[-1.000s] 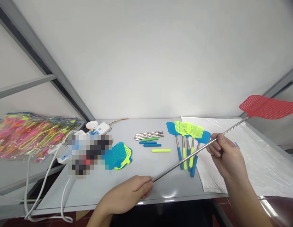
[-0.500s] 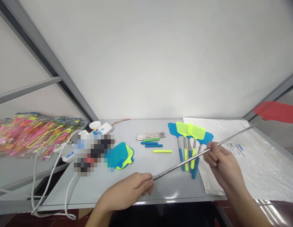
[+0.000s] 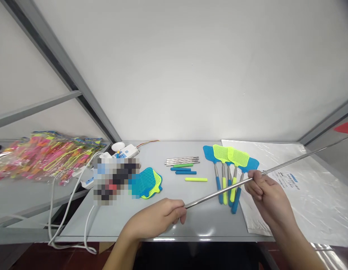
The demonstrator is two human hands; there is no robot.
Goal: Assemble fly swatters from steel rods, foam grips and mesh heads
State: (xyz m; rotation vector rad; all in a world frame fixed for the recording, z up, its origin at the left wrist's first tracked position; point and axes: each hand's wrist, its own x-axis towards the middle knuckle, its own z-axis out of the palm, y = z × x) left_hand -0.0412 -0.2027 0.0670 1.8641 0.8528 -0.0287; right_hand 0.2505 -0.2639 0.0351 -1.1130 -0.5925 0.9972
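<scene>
Your left hand (image 3: 157, 218) closed around the end of a telescopic steel fly swatter shaft (image 3: 219, 194), your right hand (image 3: 265, 198) gripping it further along, red swatter head (image 3: 345, 129) cut off at the view's right edge, shaft held above the grey worktop (image 3: 162, 221), just before four blue and yellow swatters (image 3: 225, 175)

Bright, even light fills the white wall (image 3: 191, 75), leaving only faint, soft shadows. Hard white glare marks the front edge of the pale grey metal table (image 3: 204, 238), and a thin glint runs along the stainless steel fly-swatter shaft (image 3: 219, 192). The grey steel frame bar (image 3: 50, 50) at upper left leans steeply from wide-angle distortion. A coarse pixelated block (image 3: 116, 182) left of centre obscures detail.
</scene>
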